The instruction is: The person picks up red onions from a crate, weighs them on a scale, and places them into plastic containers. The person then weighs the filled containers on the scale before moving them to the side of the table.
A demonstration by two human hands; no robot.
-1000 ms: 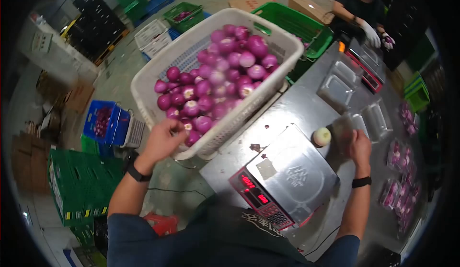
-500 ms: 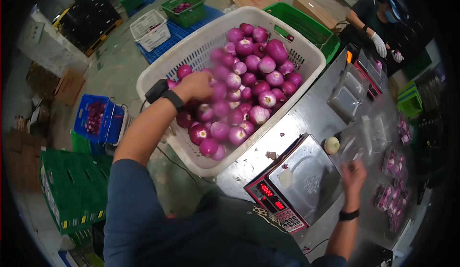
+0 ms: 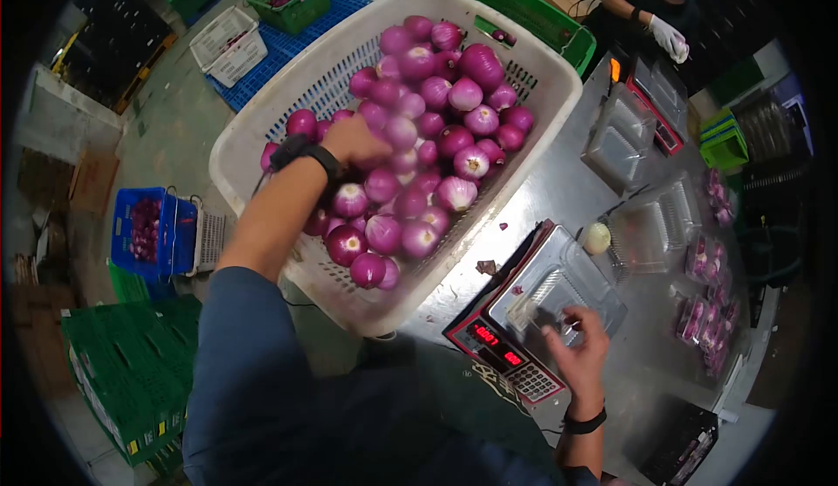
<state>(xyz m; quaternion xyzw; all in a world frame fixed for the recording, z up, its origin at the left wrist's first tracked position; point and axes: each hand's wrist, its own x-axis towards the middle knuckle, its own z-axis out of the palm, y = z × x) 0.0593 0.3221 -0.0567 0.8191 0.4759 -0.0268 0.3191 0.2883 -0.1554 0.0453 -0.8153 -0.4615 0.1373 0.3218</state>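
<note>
Both hands are busy: my left hand (image 3: 353, 141) reaches forward into the white basket (image 3: 262, 124), fingers curled among the purple onions (image 3: 436, 128); whether it grips one is hidden. Nearer me, my right hand (image 3: 576, 351) pinches a clear plastic tray (image 3: 559, 290) lying on the scale (image 3: 532, 311), right of the basket.

I have just one camera, and it sits on the person's head. It looks forward and down, close above the bench (image 3: 559, 181) and the white basket (image 3: 262, 119). The picture is round and bent, dark at the edges. No second view shares anything.
</note>
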